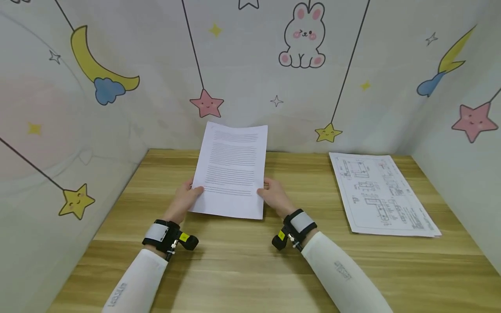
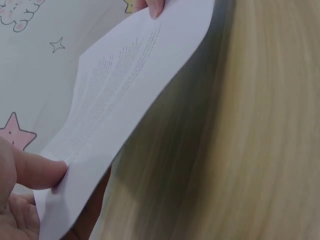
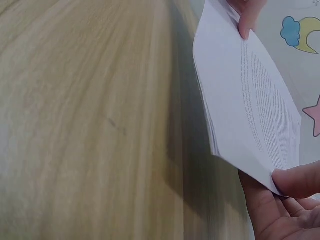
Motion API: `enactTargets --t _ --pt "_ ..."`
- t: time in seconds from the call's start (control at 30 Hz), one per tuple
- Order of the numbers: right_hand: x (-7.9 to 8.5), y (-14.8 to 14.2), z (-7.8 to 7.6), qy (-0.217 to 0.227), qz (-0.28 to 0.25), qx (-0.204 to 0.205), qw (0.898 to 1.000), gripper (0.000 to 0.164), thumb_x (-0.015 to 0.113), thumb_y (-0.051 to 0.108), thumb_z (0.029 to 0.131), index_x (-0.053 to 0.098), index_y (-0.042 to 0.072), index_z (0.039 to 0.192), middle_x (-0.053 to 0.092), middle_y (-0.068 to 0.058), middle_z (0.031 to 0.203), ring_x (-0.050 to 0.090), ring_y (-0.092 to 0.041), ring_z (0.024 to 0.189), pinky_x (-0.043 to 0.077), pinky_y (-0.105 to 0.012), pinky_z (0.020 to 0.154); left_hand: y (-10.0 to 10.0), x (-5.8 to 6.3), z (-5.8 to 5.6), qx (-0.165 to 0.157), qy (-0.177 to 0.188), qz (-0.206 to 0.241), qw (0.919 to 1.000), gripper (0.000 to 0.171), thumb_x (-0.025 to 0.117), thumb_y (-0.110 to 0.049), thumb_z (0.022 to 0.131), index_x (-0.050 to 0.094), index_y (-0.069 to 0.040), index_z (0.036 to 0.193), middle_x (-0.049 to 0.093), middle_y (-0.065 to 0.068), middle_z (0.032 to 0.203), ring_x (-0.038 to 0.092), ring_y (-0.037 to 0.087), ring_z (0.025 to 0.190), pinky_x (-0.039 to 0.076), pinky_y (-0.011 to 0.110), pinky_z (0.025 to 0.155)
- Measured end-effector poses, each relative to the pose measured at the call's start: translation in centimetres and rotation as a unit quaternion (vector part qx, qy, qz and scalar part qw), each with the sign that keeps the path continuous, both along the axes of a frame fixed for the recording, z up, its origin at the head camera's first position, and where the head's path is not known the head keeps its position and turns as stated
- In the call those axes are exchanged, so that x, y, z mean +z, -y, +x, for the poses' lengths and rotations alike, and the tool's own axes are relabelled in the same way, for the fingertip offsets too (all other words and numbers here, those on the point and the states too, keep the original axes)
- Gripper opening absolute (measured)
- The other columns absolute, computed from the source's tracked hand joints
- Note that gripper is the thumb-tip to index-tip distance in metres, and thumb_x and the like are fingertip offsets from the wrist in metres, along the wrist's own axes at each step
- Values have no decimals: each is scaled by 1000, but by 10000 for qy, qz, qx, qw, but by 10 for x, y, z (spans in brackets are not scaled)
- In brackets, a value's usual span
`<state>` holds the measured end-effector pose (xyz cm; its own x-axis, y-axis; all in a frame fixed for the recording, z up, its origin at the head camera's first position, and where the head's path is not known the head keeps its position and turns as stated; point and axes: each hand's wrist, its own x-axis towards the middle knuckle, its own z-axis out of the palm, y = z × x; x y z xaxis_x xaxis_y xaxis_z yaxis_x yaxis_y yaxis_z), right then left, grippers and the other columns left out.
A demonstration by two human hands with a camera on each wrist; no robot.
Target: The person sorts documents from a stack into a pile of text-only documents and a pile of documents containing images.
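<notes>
My left hand point(image 1: 183, 201) and right hand point(image 1: 278, 198) face each other, apart, each pinching with thumb point(image 2: 41, 172) on top and fingers point(image 3: 264, 202) beneath; my left forearm point(image 1: 137, 280) and right forearm point(image 1: 344, 274) extend forward, angling inward.

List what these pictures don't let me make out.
Wording on the held papers: print too small, every view.
Most fingers of the left hand and right hand: behind the held papers, head view.
What lies beneath the drawing sheet: covered by it, head view.
White sleeves: upper ends cut by bottom edge, head view.
</notes>
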<state>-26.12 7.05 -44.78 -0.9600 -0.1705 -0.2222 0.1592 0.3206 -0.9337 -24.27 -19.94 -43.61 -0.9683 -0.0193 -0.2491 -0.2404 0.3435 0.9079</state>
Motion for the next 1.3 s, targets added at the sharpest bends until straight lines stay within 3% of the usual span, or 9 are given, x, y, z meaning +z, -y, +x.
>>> enactTargets --t 0.1,0.3,0.53,0.67,0.77,0.9,1.07,1.13,1.3 --pt "-1 14 -1 -168 355 216 9990 43 53 8 98 52 6 141 69 -17 122 68 -18 95 51 -22 70 11 1 0 98 -11 -217 9997 54 39 -13 103 27 1 154 47 24 148 50 32 129 43 48 108" --pt "-8 37 -1 -491 1013 519 9923 39 57 8 97 56 3 136 71 -17 109 63 -13 69 48 -21 54 28 0 3 137 104 -875 9960 60 36 -10 101 17 5 156 28 27 159 33 39 146 28 56 120" --pt "-9 56 -1 -822 1392 790 9837 25 57 9 97 65 0 119 61 -6 72 52 -9 45 43 -19 44 46 -7 6 215 221 -1365 9902 57 34 -6 100 21 12 151 32 34 153 36 45 141 30 59 117" --pt "-10 65 -2 -840 1752 851 9772 24 59 13 97 65 0 117 57 -2 63 52 -10 43 41 -21 44 51 -6 8 193 260 -1530 9877 57 35 -5 98 22 14 150 34 36 151 37 47 139 31 59 116" --pt "-12 69 -2 -894 2045 857 9710 22 61 16 97 66 1 113 60 -3 69 53 -11 48 40 -21 45 54 -8 9 163 194 -1810 9832 56 36 -3 96 25 17 147 37 39 147 40 49 136 33 59 114" --pt "-14 70 -2 -1077 2402 870 9608 22 61 18 97 68 2 110 61 -3 78 52 -12 57 39 -21 50 55 -12 9 97 -4 -2351 9719 55 38 -4 94 30 20 143 40 41 143 44 51 132 37 59 111" --pt "-11 72 -1 -1078 2608 865 9554 20 61 18 96 69 1 104 56 -1 70 49 -12 54 35 -21 47 53 -9 11 128 -18 -2876 9577 54 46 -8 94 37 17 141 47 39 139 52 49 125 46 58 102" --pt "-9 72 -1 -1022 2646 888 9548 19 61 16 95 69 -1 99 53 -1 64 47 -12 49 33 -21 43 51 -7 13 166 34 -3140 9493 55 51 -12 94 40 15 141 51 37 137 57 46 119 50 55 94" --pt "-6 70 0 -996 2738 1026 9511 15 61 13 94 66 -2 97 49 0 57 44 -10 41 31 -19 37 53 -6 16 247 19 -3932 9191 60 61 -23 90 47 10 138 57 34 132 64 41 104 53 48 76"
